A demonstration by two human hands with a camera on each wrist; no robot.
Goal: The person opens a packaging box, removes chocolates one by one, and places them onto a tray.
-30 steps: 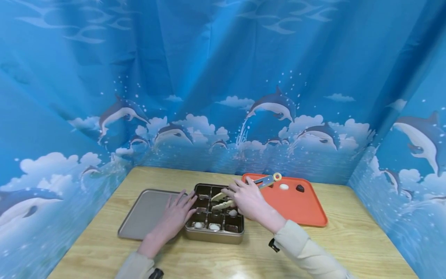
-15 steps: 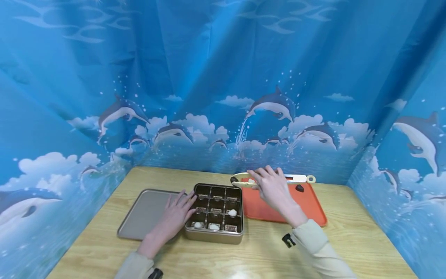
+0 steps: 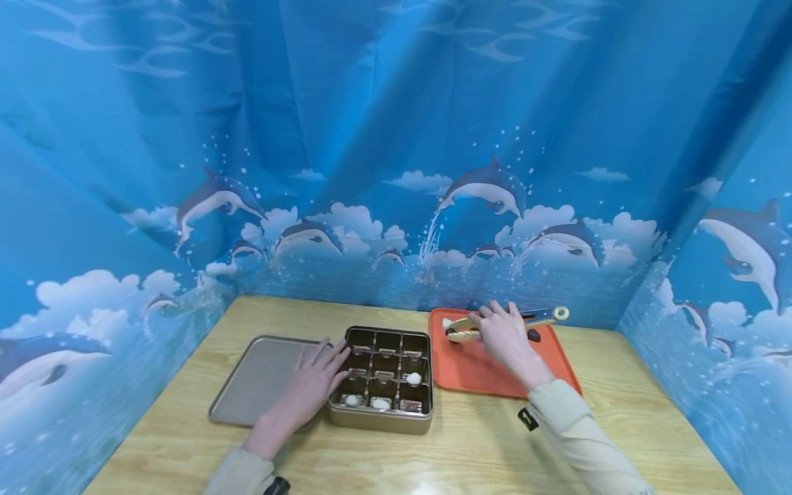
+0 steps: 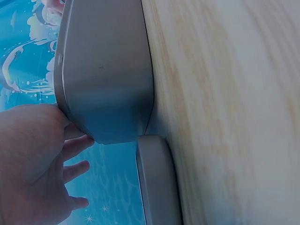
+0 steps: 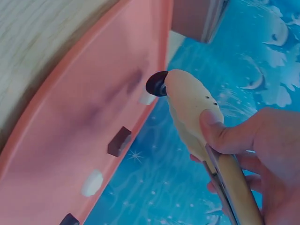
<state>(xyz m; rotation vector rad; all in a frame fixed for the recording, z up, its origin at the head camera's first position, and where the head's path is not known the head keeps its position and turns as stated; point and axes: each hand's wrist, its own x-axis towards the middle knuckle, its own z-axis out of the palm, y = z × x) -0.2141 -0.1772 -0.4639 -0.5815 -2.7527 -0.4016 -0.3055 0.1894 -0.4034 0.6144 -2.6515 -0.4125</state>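
My right hand (image 3: 504,335) grips pale-yellow tongs (image 3: 546,316) over the orange tray (image 3: 476,375). A rounded dark piece, perhaps chocolate (image 5: 155,84), is held at the tongs' tip in the right wrist view. My left hand (image 3: 309,385) rests with spread, straight fingers against the left rim of the bronze divided box (image 3: 380,421); in the left wrist view its fingers (image 4: 77,171) are by the box corner. Three white pieces, one in the middle row (image 3: 413,378), sit in separate compartments of the box.
Left of the box lies a flat grey lid or tray (image 3: 262,375), partly under my left arm. More pieces lie along the orange tray's far side, among them a dark square one (image 5: 119,141) and a white one (image 5: 92,183). A blue dolphin-print curtain (image 3: 383,172) surrounds the table.
My right hand has carried the tongs from above the box rightward to the orange tray, where they have come lower in the last half second. The left hand stays put.
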